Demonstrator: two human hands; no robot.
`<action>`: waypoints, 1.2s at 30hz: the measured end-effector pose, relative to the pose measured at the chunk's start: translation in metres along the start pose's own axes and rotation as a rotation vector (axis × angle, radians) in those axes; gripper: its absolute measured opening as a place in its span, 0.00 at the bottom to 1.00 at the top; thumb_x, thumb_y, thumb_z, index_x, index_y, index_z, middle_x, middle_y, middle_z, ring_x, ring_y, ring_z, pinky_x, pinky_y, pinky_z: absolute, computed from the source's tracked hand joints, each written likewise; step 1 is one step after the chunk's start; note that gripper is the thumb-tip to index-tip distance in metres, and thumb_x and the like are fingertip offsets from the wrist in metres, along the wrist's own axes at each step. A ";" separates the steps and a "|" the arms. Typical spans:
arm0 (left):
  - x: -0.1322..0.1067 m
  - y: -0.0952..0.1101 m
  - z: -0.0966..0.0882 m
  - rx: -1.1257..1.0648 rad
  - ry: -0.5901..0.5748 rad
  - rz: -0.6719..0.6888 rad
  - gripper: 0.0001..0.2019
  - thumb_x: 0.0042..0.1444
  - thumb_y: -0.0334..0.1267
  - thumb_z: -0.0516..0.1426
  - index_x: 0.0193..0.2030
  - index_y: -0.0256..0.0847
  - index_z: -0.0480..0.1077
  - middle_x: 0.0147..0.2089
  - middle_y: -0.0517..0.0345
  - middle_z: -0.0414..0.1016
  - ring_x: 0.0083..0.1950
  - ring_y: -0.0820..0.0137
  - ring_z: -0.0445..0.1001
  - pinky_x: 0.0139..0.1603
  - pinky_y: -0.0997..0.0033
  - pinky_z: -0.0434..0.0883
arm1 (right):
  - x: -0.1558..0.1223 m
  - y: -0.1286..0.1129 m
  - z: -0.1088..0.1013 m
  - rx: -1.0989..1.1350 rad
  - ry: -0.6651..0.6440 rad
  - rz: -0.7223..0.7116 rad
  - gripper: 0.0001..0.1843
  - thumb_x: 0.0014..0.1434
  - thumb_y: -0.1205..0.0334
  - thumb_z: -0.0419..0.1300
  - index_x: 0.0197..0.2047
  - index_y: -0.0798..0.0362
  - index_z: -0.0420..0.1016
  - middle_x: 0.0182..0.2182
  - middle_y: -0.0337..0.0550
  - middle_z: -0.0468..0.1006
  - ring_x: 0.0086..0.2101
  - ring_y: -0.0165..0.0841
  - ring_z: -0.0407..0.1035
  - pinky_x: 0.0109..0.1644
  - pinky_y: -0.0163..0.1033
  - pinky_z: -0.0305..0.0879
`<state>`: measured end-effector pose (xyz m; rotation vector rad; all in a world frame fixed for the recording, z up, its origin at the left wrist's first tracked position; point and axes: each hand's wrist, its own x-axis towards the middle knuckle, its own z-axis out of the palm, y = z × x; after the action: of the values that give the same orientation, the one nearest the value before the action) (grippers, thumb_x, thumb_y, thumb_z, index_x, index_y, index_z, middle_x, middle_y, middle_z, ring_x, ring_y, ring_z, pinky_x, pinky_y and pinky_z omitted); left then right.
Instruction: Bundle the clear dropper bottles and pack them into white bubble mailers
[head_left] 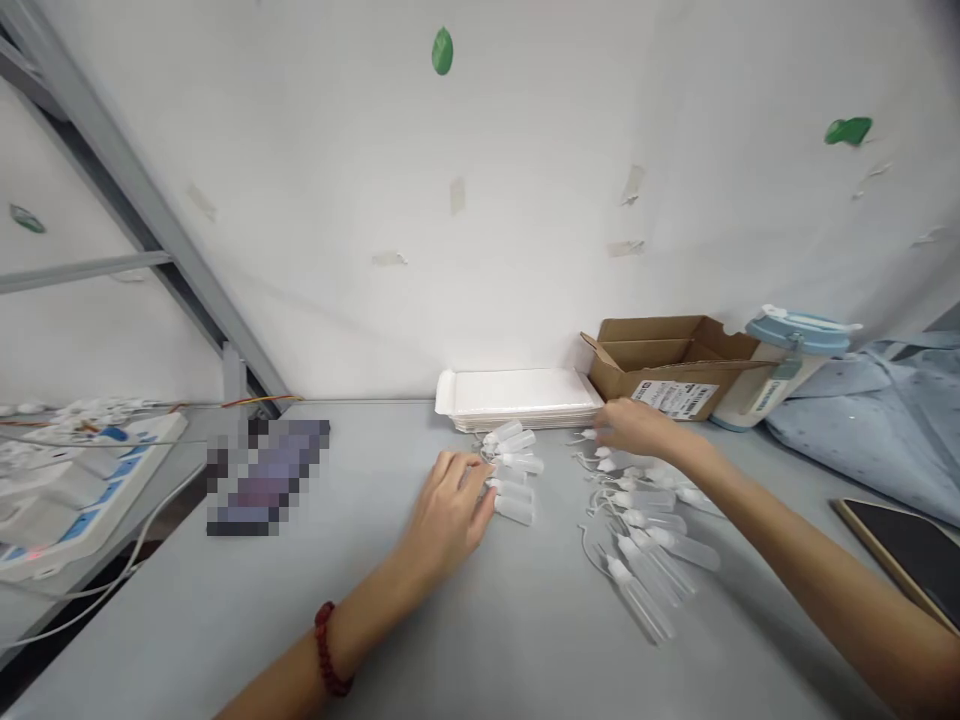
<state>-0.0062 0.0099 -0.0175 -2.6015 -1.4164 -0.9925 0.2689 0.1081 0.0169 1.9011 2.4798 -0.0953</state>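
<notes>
Small translucent needle-tip squeeze bottles lie on the grey table in two groups. My left hand (448, 505) is at the capped ends of the left group of bottles (517, 463), which lie side by side. Its fingers are curved, with thumb and index finger apart beside the caps. At the far end of the right group of bottles (651, 522), my right hand (636, 428) has its fingers closed down over a bottle whose white tip (589, 435) pokes out to the left. The hand hides most of that bottle. Thin cap strings trail from several bottles in the right group.
White padded mailers (521, 390) are stacked against the wall. Right of them stand an open cardboard box (667, 360), a blue-lidded bottle (784, 365) and a pale blue bag (870, 415). A phone (907, 555) lies at right. Power strips (97, 490) with cables are at left, near a blurred-out object (277, 475).
</notes>
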 end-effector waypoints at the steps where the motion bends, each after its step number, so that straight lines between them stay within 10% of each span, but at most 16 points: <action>1: -0.003 -0.001 -0.002 -0.011 0.019 -0.029 0.11 0.58 0.31 0.50 0.46 0.39 0.67 0.43 0.49 0.69 0.45 0.62 0.65 0.43 0.61 0.69 | 0.001 0.000 -0.002 0.012 0.003 -0.007 0.05 0.46 0.65 0.61 0.29 0.52 0.78 0.32 0.49 0.78 0.35 0.43 0.72 0.32 0.39 0.62; 8: -0.007 0.003 -0.003 -0.112 0.028 -0.055 0.10 0.59 0.31 0.49 0.46 0.39 0.67 0.42 0.50 0.70 0.46 0.63 0.65 0.44 0.61 0.68 | -0.025 -0.003 -0.015 0.138 0.174 -0.070 0.10 0.55 0.57 0.56 0.38 0.51 0.73 0.33 0.45 0.71 0.32 0.35 0.69 0.36 0.38 0.64; 16: -0.013 0.029 -0.007 -0.466 -0.098 -0.285 0.17 0.59 0.38 0.50 0.55 0.41 0.61 0.43 0.53 0.71 0.45 0.65 0.67 0.41 0.67 0.68 | -0.083 -0.067 0.008 0.333 0.560 -0.469 0.06 0.59 0.64 0.55 0.41 0.51 0.66 0.40 0.47 0.72 0.41 0.37 0.67 0.43 0.42 0.62; 29: -0.006 0.027 -0.012 -0.720 -0.199 -0.424 0.13 0.59 0.41 0.49 0.39 0.40 0.73 0.36 0.57 0.74 0.36 0.69 0.69 0.34 0.73 0.63 | -0.096 -0.076 0.024 0.382 0.610 -0.381 0.10 0.63 0.63 0.50 0.44 0.53 0.69 0.35 0.47 0.75 0.35 0.35 0.68 0.38 0.41 0.61; 36: -0.009 0.032 -0.012 -0.596 -0.221 -0.376 0.12 0.56 0.42 0.53 0.42 0.39 0.72 0.35 0.56 0.72 0.33 0.71 0.67 0.32 0.74 0.62 | -0.102 -0.085 0.016 0.741 0.360 -0.241 0.15 0.63 0.55 0.49 0.34 0.52 0.73 0.29 0.40 0.77 0.29 0.31 0.68 0.32 0.35 0.61</action>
<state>0.0086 -0.0190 -0.0040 -2.9827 -1.9783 -1.3877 0.2134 -0.0131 0.0095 1.9355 3.2329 -0.8570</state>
